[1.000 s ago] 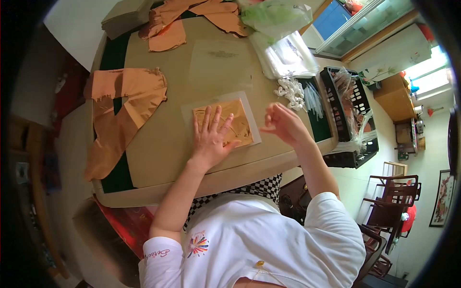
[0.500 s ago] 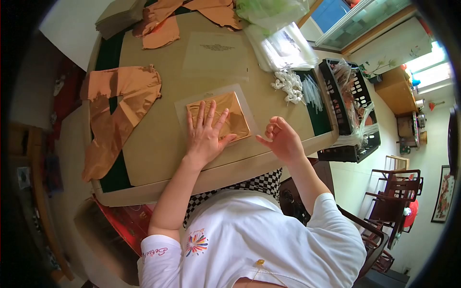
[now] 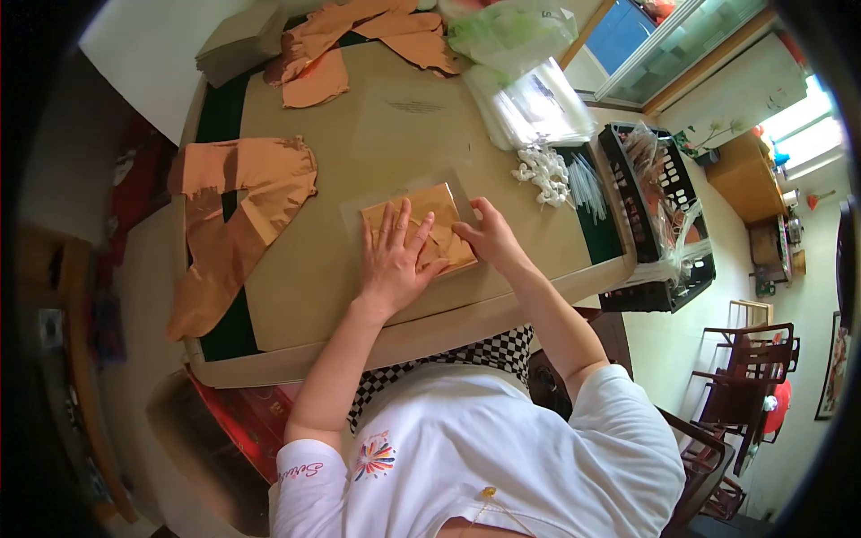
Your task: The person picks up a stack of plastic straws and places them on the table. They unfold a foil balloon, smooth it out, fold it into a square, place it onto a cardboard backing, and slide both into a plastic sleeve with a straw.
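Observation:
My left hand lies flat with spread fingers on a folded orange-brown packet. Under the packet a clear plastic sheet shows past its upper and right edges. At the packet's right edge is my right hand, thumb on the packet and fingers bent at the plastic's side; whether it pinches the edge is too small to tell. Another clear sheet with printed text lies farther up the table. An orange-brown garment is spread out at the left.
More orange-brown pieces and a grey stack lie at the back left. A pile of clear bags, white bundles and thin clear strips are at the right. A black crate stands beside the table edge.
My right hand has moved left and down from the air onto the packet's right edge. My left hand stays flat on the packet. The whole view has shifted slightly.

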Motion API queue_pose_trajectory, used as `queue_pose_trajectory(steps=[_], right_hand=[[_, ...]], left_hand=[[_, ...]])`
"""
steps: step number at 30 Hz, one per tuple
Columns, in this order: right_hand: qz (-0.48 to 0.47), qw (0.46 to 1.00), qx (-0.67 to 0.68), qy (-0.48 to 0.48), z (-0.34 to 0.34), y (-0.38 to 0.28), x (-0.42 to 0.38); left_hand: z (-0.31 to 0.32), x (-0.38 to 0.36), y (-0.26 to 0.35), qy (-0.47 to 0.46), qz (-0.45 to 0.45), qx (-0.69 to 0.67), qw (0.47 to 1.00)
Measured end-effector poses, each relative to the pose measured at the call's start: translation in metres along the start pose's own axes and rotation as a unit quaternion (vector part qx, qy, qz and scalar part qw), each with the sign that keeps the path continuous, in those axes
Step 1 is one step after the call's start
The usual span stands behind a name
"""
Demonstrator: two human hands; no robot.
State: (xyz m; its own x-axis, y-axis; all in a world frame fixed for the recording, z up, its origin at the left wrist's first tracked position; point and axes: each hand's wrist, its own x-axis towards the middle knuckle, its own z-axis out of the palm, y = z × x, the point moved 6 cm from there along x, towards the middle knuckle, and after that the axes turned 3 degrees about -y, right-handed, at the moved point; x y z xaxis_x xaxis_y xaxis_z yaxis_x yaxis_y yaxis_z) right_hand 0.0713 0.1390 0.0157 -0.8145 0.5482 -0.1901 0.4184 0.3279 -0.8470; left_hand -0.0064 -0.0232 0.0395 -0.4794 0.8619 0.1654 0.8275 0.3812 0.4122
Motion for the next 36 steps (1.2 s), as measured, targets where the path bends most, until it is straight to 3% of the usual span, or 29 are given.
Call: queue_pose_trajectory(steps=[3, 7, 10, 13, 16, 17, 18, 19, 22, 28, 36], right_hand=[[0.074, 0.984, 0.151, -0.052, -0.006, -0.001, -0.015], [0.084, 0.977, 0.189, -0.058, -0.025, 0.005, -0.042], [0.079, 0.965, 0.250, -0.021, -0.044, 0.022, -0.060], [0.069, 0.950, 0.300, 0.045, -0.075, 0.025, -0.083], [0.053, 0.942, 0.320, 0.088, -0.097, 0.057, -0.094], [0.061, 0.957, 0.277, 0.064, -0.103, 0.060, -0.096], [0.042, 0.940, 0.331, 0.075, -0.101, 0.046, -0.097], [0.036, 0.944, 0.323, 0.064, -0.102, 0.046, -0.095], [0.035, 0.951, 0.301, 0.059, -0.103, 0.038, -0.092], [0.065, 0.967, 0.234, 0.083, -0.105, 0.050, -0.083], [0.045, 0.962, 0.257, 0.085, -0.089, 0.050, -0.075]], left_hand=[[-0.021, 0.028, -0.015, 0.039, 0.005, -0.018, 0.999], [-0.037, 0.098, -0.047, 0.049, 0.016, 0.048, 0.998], [-0.016, 0.121, -0.074, 0.016, 0.008, 0.075, 0.997], [0.011, 0.088, -0.072, -0.028, -0.017, 0.119, 0.992], [-0.014, 0.034, -0.027, -0.066, -0.029, 0.174, 0.982], [-0.020, 0.029, -0.021, -0.080, -0.036, 0.138, 0.987], [-0.024, 0.027, -0.018, -0.091, -0.044, 0.100, 0.990], [-0.025, 0.027, -0.018, -0.097, -0.053, 0.061, 0.992], [-0.031, 0.043, -0.025, 0.020, 0.021, 0.052, 0.998], [-0.018, 0.071, -0.026, -0.077, 0.002, 0.137, 0.988], [-0.017, 0.073, -0.032, -0.077, 0.073, 0.163, 0.981]])
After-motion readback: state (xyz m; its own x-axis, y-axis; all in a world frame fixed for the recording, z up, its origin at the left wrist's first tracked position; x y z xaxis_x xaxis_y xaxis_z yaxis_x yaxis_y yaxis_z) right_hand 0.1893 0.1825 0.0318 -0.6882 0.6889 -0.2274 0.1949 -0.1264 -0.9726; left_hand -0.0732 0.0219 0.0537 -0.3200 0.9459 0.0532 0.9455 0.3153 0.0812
